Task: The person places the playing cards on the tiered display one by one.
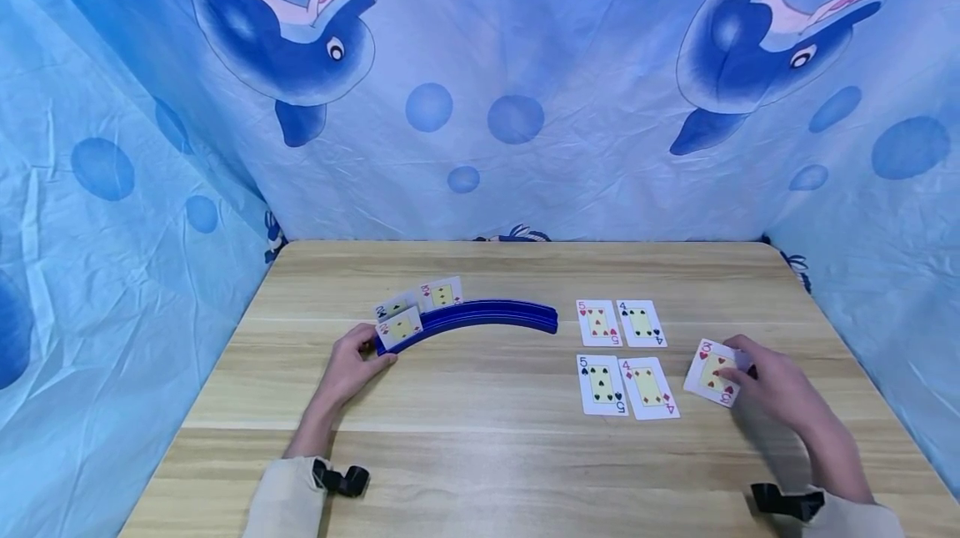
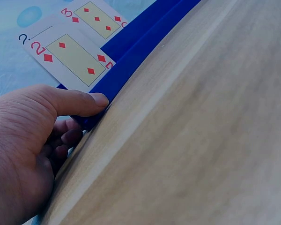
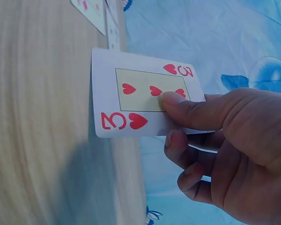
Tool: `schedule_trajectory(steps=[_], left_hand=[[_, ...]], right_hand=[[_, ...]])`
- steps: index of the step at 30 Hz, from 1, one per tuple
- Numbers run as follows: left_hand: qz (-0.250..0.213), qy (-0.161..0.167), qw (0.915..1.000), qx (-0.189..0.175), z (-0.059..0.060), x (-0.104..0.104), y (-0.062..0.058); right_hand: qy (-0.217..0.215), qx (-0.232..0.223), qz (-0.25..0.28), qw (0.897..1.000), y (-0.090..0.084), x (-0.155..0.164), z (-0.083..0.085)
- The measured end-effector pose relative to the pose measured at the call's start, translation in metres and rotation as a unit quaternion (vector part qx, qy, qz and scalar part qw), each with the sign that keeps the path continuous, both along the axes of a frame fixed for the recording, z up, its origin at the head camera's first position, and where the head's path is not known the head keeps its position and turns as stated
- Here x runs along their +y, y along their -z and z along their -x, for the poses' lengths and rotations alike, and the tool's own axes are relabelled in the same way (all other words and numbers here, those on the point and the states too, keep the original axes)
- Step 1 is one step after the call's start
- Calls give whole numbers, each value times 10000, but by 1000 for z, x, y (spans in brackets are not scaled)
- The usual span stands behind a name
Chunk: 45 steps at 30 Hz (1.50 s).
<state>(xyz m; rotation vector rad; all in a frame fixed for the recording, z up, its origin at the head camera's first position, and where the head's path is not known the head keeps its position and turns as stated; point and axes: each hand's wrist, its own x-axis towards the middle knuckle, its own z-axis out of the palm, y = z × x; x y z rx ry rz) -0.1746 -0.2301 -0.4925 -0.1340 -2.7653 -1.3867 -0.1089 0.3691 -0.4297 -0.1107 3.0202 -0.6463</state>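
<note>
The right hand pinches the 3 of hearts between thumb and fingers, just above the desk at its right side, right of four face-up cards. The left hand grips the left end of the blue rack, thumb on its near edge. Three cards stand in the rack.

Three of hearts: you pinch it face up, lifted, just right of the four of diamonds.
Blue card holder: curved, your left hand grips its left end.
</note>
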Motion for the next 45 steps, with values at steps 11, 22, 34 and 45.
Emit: schedule_trajectory(steps=[11,22,34,45], left_hand=[[50,58,10000,16,0,-2,1],[38,66,10000,22,0,-2,0],[34,56,10000,70,-1,0,-1],[-53,60,10000,42,-1,0,-2]], right_hand=[[-66,256,160,9995,-13,-2,-5],[104,1146,423,9925,-21,-17,-9],[-235,1498,955,9838,-32,-51,6],[-664,1652,1470,9730,-38,-96,29]])
